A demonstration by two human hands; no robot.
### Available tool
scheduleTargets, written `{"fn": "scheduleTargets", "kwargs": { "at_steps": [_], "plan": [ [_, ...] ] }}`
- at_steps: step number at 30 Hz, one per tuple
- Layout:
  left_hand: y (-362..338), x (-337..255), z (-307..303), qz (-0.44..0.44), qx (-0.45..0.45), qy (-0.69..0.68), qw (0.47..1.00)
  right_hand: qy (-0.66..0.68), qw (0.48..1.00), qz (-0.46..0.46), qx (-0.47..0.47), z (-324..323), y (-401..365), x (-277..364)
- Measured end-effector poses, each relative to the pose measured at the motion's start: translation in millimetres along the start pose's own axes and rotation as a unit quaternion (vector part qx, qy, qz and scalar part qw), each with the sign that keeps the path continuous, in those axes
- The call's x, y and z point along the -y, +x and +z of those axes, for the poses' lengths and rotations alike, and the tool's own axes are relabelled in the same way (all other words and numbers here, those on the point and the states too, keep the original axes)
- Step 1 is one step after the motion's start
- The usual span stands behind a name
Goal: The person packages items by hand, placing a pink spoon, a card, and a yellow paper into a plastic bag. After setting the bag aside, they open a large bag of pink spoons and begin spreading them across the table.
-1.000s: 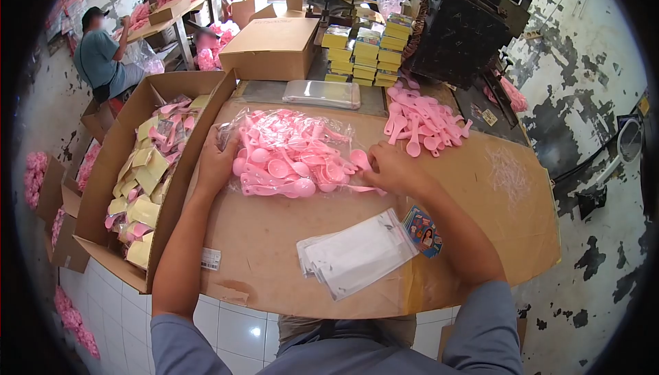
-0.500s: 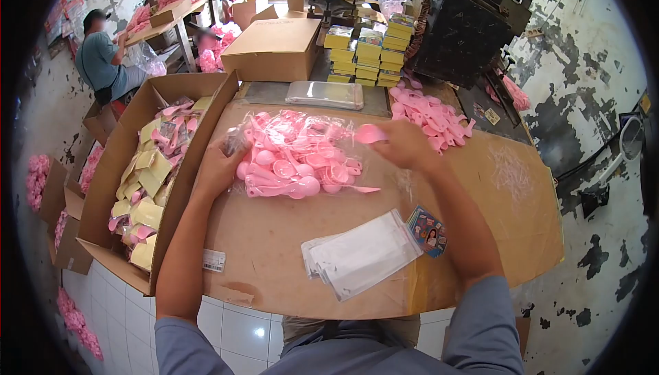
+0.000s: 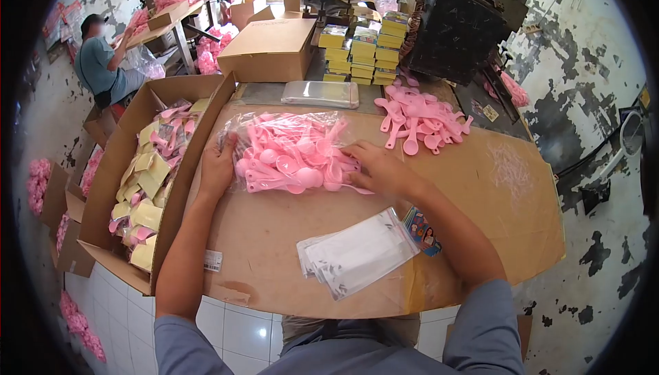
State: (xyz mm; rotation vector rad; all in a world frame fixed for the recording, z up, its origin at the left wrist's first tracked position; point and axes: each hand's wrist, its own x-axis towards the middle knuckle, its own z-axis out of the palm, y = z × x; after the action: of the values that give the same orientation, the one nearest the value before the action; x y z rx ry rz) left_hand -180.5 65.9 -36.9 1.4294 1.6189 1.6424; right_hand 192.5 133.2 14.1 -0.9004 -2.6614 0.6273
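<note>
A clear plastic bag (image 3: 302,124) full of pink plastic spoons (image 3: 287,163) lies on the cardboard-covered table. My left hand (image 3: 218,167) is closed on the bag's left end. At the opposite end, my right hand (image 3: 384,170) touches the spoons that stick out there, with thumb and forefinger spread apart. Beyond that hand sits a loose pile of pink spoons (image 3: 422,117). Nearer to me lie flat clear plastic sleeves (image 3: 360,255), partly covering some printed cards (image 3: 423,231).
An open carton (image 3: 88,236) of packed spoons and yellowish cards stands on the left. Behind are a closed box (image 3: 264,52), card stacks (image 3: 364,52), a pack of clear sleeves (image 3: 320,94) and a black machine (image 3: 446,31). A person (image 3: 101,62) sits at the far left.
My right hand has come down and left from above the table to the bag's right end. The single spoon it held is no longer distinguishable. My left hand stays at the bag.
</note>
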Motion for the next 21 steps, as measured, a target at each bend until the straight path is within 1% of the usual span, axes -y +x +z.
{"fn": "scheduleTargets", "kwargs": {
  "at_steps": [2,5,8,10,14,17,20,21],
  "plan": [
    [-2,-7,2,-0.013,-0.004,-0.042,0.999,0.016,1.0,0.003,0.009,6,3,-6],
    [1,-4,0,-0.041,0.007,-0.053,0.998,0.037,0.999,0.021,0.034,2,1,-3],
    [0,-6,1,-0.049,0.01,-0.072,0.996,-0.033,0.999,-0.006,-0.003,7,-1,-6],
    [0,-2,3,-0.035,0.003,-0.062,0.997,-0.083,0.997,-0.003,0.009,-1,-3,3],
    [0,-3,2,-0.023,0.004,-0.062,0.998,-0.148,0.989,-0.01,-0.013,-46,-9,22],
    [0,-5,-1,-0.03,0.018,-0.04,0.999,-0.169,0.978,-0.009,0.122,-75,-18,18],
    [-2,-10,5,-0.011,-0.008,-0.058,0.998,-0.029,0.973,0.068,0.22,-112,-30,28],
    [-2,-7,2,-0.016,0.0,-0.051,0.999,-0.01,0.973,0.09,0.213,-122,-33,27]
  ]
}}
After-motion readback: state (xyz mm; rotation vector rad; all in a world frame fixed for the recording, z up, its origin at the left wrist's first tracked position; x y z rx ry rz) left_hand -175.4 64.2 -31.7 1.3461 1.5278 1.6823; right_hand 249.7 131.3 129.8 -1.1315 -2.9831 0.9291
